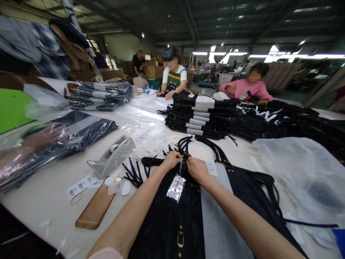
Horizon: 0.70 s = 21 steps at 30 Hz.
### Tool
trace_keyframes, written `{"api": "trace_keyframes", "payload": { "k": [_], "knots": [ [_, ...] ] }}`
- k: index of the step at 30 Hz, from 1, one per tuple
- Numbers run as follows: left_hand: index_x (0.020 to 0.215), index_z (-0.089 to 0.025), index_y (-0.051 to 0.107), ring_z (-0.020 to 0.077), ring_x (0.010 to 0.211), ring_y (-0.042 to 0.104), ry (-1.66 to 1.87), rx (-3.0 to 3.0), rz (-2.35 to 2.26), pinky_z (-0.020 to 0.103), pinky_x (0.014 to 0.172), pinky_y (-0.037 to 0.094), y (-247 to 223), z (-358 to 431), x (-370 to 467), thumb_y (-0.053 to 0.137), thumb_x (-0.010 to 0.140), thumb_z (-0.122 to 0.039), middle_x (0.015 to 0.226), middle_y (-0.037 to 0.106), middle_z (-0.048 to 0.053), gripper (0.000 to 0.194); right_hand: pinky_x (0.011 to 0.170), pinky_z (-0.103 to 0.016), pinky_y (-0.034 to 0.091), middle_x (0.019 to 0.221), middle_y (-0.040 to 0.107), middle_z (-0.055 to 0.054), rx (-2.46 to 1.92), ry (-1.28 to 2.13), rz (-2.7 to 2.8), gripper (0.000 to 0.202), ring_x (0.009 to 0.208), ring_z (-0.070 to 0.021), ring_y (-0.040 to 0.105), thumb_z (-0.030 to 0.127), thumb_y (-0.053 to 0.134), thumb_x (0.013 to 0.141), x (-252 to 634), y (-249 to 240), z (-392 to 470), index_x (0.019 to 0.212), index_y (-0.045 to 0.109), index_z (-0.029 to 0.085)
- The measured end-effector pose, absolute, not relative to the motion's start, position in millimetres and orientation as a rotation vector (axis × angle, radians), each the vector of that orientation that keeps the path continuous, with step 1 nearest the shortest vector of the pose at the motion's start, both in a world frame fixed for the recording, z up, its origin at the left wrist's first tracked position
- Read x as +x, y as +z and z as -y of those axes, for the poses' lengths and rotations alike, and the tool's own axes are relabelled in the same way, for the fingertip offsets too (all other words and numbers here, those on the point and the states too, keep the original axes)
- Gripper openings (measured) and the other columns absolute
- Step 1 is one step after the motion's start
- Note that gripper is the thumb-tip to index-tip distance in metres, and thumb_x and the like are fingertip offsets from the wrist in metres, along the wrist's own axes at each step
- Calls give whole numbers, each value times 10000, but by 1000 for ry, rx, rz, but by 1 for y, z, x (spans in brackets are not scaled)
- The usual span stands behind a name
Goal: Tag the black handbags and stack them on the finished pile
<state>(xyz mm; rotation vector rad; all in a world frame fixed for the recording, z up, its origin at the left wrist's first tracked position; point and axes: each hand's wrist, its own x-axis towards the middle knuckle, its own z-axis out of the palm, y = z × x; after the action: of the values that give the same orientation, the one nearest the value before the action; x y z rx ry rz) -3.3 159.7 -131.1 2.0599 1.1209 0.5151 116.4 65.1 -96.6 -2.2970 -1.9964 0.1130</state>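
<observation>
Soft, limp black garment (172,219) is spread at six o'clock; its strap is pinched at twelve o'clock by the left hand (171,159) and right hand (197,169), fingers closed, light hang tag (176,187) dangling between them.

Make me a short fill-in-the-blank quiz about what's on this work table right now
1. Both the left hand and the right hand pinch the top of a ____ garment.
2. A small tag in a clear bag hangs ____ the hands.
3. The tape dispenser sits beyond a ____ lying flat.

Missing words: black; below; phone
</observation>
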Motion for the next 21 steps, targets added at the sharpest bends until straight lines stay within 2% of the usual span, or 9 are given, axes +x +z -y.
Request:
{"api": "trace_keyframes", "payload": {
  "k": [4, 8, 12, 17, 21],
  "knots": [
    [722, -144, 646, 142, 823, 531, 470, 2132, -1169, 252, 792, 402, -126, -153, -7, 554, 657, -93, 807, 595, 24, 123, 661, -292, 397, 909, 644, -113, -2259, 137, 1944, 228, 821, -221, 616, 243, 332, 884, 115, -99, -60, 942, 533, 151],
    [755, -154, 644, 124, 743, 532, 382, 2212, -1128, 223, 706, 421, -122, -150, -14, 633, 572, -82, 761, 574, -4, 197, 658, -281, 394, 892, 648, -95, -2183, 203, 1881, 183, 814, -215, 619, 234, 387, 851, 108, -106, -58, 971, 500, 155],
    [801, -158, 624, 122, 686, 520, 364, 2261, -1124, 222, 648, 418, -121, -146, -16, 696, 534, -157, 749, 546, -12, 276, 679, -281, 393, 890, 652, -84, -2133, 277, 1823, 179, 845, -218, 614, 239, 414, 839, 106, -111, -60, 976, 501, 163],
    [779, -164, 588, 156, 762, 522, 390, 2231, -1118, 250, 710, 403, -123, -139, -12, 608, 683, -289, 794, 541, 24, 159, 706, -269, 386, 912, 649, -96, -2155, 390, 1771, 242, 871, -199, 609, 258, 305, 899, 112, -108, -58, 1004, 500, 163],
    [669, -172, 570, 166, 820, 532, 401, 2113, -1164, 248, 767, 379, -130, -150, -4, 481, 796, -261, 747, 566, 49, 179, 726, -264, 382, 946, 640, -100, -2171, 393, 1779, 262, 897, -198, 598, 268, 298, 907, 116, -111, -59, 1052, 487, 160]
  ]
}}
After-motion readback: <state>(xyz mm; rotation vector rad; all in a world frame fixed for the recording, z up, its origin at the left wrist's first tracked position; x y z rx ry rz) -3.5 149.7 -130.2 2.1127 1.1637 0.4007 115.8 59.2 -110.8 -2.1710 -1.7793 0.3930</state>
